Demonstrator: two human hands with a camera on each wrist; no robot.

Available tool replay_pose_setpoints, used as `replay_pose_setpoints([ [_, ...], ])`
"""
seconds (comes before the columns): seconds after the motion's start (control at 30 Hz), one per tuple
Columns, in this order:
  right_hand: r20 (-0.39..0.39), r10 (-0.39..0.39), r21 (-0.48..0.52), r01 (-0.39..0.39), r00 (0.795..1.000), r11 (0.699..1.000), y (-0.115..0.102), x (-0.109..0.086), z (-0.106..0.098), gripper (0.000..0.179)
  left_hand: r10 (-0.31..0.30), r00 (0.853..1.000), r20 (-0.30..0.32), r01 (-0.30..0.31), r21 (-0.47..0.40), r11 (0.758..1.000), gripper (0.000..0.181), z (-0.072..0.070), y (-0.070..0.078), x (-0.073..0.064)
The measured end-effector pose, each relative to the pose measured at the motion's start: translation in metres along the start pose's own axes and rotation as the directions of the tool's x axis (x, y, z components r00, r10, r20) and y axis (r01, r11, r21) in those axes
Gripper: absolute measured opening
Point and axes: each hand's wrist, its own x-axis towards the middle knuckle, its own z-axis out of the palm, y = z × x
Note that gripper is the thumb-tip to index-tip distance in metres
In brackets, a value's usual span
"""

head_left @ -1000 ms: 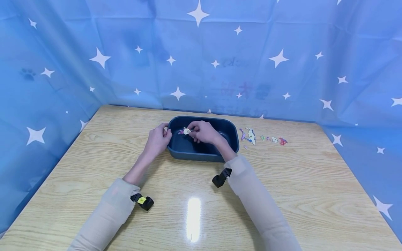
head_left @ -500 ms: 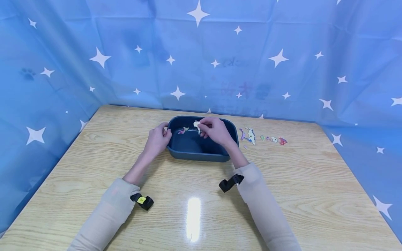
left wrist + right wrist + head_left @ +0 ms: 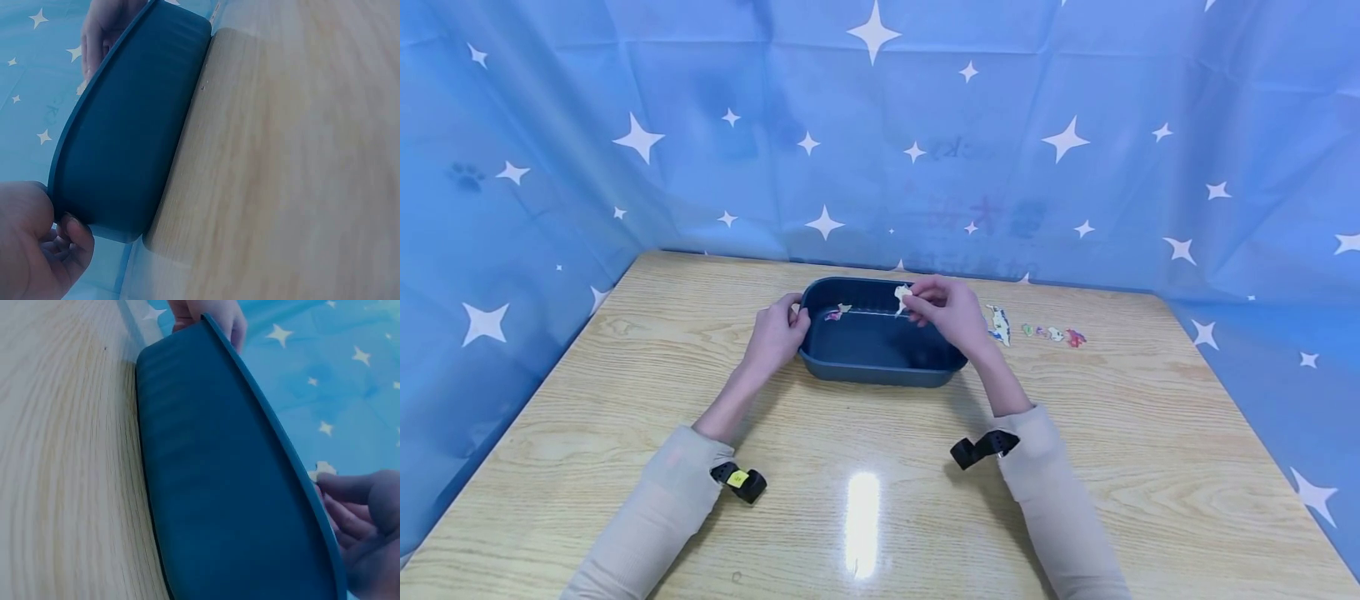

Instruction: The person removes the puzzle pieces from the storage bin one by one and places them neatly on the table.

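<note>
A dark blue rectangular bin (image 3: 872, 374) stands on the wooden table. At its left end, my left hand (image 3: 778, 330) holds the rim with the thumb and curled fingers; the left wrist view shows this grip on the bin's wall (image 3: 128, 125). Over the bin's right part, my right hand (image 3: 953, 312) pinches a small flat cream-coloured cut-out piece (image 3: 902, 297) between thumb and forefinger. In the right wrist view the cut-out piece (image 3: 323, 469) shows just beyond the rim. Inside the bin, toward the left, lies a small pink and pale green piece (image 3: 837, 312).
Right of the bin, a white and blue animal-shaped cut-out (image 3: 1000, 324) lies on the table (image 3: 1150, 417), partly behind my right hand. Farther right come several small colourful pieces, ending with a red one (image 3: 1075, 337). A blue curtain (image 3: 880, 150) with white stars hangs behind the table.
My right hand has lifted the cream cut-out piece from the bin's left part and carried it to the right over the bin. My left hand stays on the rim.
</note>
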Motion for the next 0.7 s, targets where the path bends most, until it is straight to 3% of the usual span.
replay_pose_setpoints([
  [0.17, -0.009, 0.04, -0.008, -0.04, 0.999, 0.999, 0.0, -0.008, -0.016, 0.03, 0.001, 1.0, -0.002, -0.001, -0.001, 1.0, 0.036, 0.0, 0.0, 0.0],
  [0.7, -0.097, 0.067, -0.048, -0.072, 0.993, 0.996, 0.01, -0.034, -0.071, 0.032, 0.014, 1.0, -0.002, -0.014, -0.001, 1.0, 0.036, 0.0, 0.0, -0.001],
])
